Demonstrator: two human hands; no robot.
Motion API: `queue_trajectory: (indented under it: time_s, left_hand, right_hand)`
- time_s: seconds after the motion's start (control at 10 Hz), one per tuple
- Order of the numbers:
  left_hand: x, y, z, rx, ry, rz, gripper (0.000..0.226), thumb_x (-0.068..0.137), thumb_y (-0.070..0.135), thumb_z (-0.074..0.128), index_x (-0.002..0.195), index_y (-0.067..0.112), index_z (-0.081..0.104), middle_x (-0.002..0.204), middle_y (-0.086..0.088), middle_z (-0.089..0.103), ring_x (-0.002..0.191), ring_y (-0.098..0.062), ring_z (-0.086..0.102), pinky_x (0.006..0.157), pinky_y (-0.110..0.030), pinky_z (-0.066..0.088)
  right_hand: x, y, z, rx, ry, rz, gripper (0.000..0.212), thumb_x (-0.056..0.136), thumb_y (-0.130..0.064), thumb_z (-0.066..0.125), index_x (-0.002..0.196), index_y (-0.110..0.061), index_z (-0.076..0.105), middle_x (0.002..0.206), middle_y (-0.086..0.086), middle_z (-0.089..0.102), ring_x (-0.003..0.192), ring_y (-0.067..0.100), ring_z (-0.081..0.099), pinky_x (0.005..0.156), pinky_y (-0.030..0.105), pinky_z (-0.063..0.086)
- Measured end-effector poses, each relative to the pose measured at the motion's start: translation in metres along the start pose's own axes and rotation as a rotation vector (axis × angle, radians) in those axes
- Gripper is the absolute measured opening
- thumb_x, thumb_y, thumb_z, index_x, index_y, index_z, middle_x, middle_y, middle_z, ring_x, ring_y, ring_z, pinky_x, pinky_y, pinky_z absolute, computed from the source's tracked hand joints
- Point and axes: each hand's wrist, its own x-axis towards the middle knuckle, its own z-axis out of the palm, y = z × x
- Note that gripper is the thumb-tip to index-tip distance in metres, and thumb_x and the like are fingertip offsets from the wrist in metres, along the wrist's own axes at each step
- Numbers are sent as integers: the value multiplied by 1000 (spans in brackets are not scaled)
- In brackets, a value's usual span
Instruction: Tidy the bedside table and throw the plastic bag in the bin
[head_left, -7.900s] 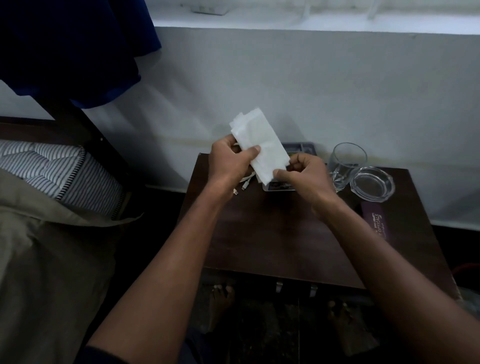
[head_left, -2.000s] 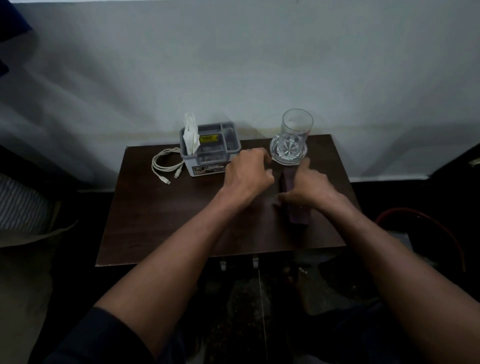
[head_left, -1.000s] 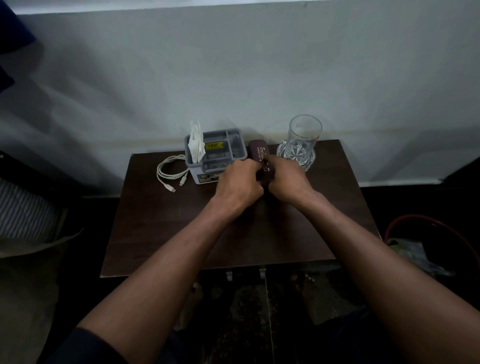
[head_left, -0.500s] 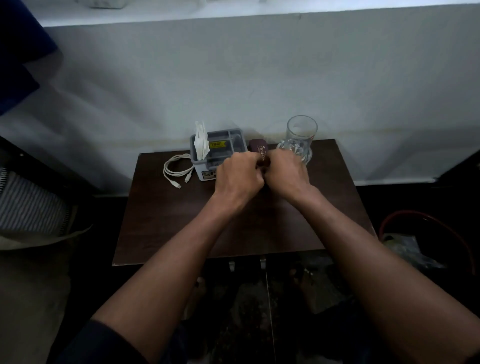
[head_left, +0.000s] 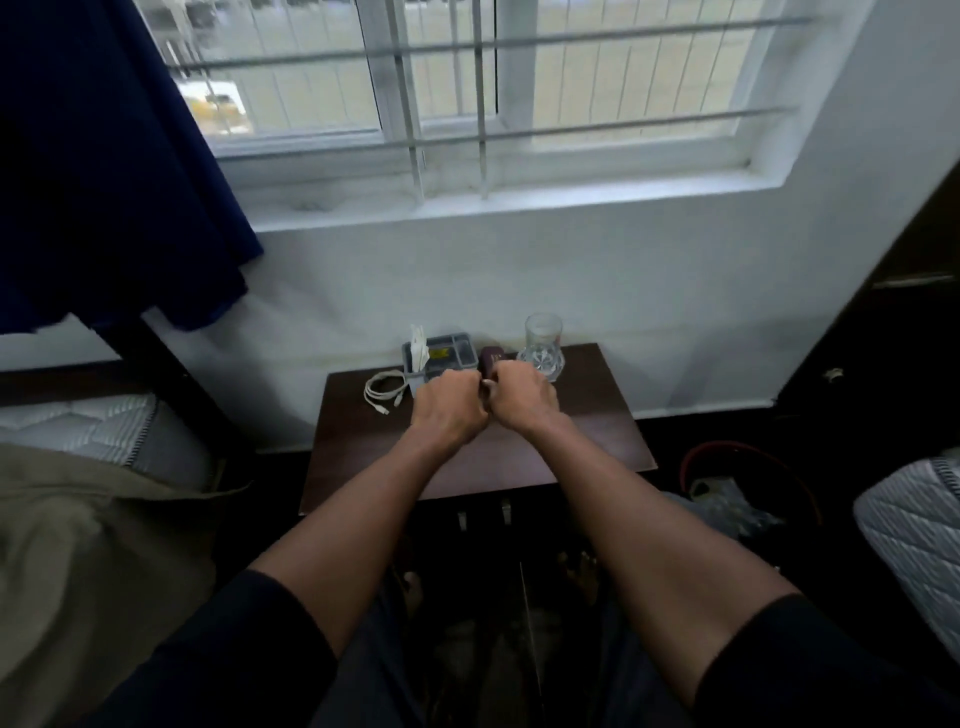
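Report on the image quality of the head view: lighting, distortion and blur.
Head view: the window is bright and washed out, while the bedside table and floor are dim; wide-angle bending curves the window bars and the wall edge at right; the left hand and right hand are slightly soft; the label on the dark box is unreadable.

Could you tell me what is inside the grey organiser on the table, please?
The organiser holds folded white tissue upright in its left compartment and something yellow beside it. The other compartments look dark, and its front is hidden behind the left hand.
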Motion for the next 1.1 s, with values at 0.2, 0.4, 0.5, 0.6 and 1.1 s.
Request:
queue_trajectory:
  time_s: [0.2,0.4,0.5,0.6,1.1]
  left_hand:
    - [-48,12,-31,25,52,123,26,95,34,58,109,17,70,118,-10,71,113,-35,69,84,-43,55]
    - [-33,9,-29,-9,-41,98,26,93,33,59,112,19,71,120,-8,71,114,-34,68,86,-44,57]
    - [-11,3,-8,22,-94,92,27,93,26,59,117,18,69,125,-9,69,117,-35,67,88,-43,55]
    - [21,-10,31,15,-188,65,31,92,21,60,121,16,67,129,-9,66,121,-34,65,91,-44,54]
    - [114,6,-51,-22,-499,13,29,94,21,59,119,9,68,125,-15,70,117,-39,68,92,-47,55]
  right_hand:
    - [-56,3,-22,-43,28,-32,35,103,-37,51,117,-11,70,123,19,70,117,39,68,91,42,54]
    - [-39,11,-20,-87,-49,-25,40,104,-42,52,116,-9,70,122,20,71,117,39,67,91,41,52]
    - [-8,18,-6,-82,-88,-7,41,104,-43,51,116,-9,70,123,20,70,117,40,66,92,41,52]
    - [33,31,22,-100,-143,21,41,104,-42,52,116,-8,71,123,21,70,119,41,66,92,43,52]
    - [109,-26,-57,-140,-484,280,43,100,-29,53,130,-2,66,136,23,66,126,42,64,99,43,53]
